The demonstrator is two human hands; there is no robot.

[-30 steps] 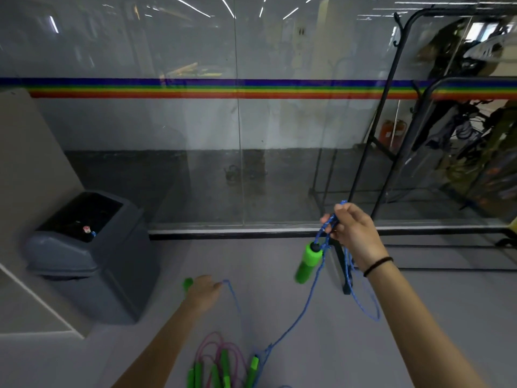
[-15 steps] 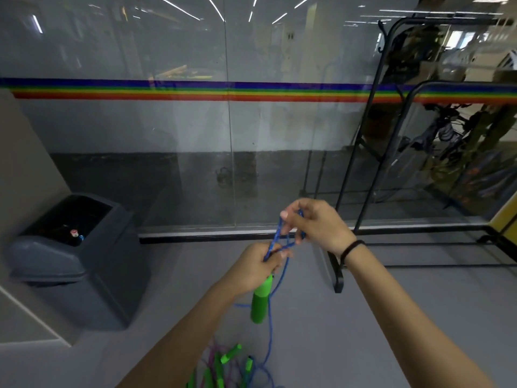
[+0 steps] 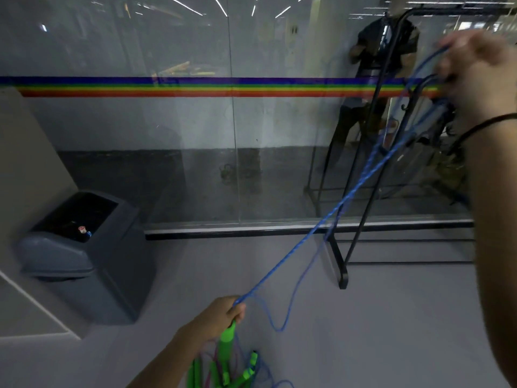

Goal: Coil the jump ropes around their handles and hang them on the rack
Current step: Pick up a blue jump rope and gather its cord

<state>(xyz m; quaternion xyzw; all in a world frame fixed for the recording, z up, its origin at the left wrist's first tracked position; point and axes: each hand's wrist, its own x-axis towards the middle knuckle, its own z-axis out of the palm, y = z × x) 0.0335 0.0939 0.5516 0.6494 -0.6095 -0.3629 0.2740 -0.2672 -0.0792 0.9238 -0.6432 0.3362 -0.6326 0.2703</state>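
Left hand grips green handle low | right hand raised, blurred, clutches loops of blue rope | rope runs taut diagonally between them

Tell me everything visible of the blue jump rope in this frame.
The blue jump rope is a thin, twisted-looking cord with a bright green handle. The left hand grips that handle low in the view, handle pointing down. The cord runs taut up and rightward to the raised, blurred right hand, which holds several gathered loops. A slack strand sags beside the taut one. Its second handle cannot be picked out.
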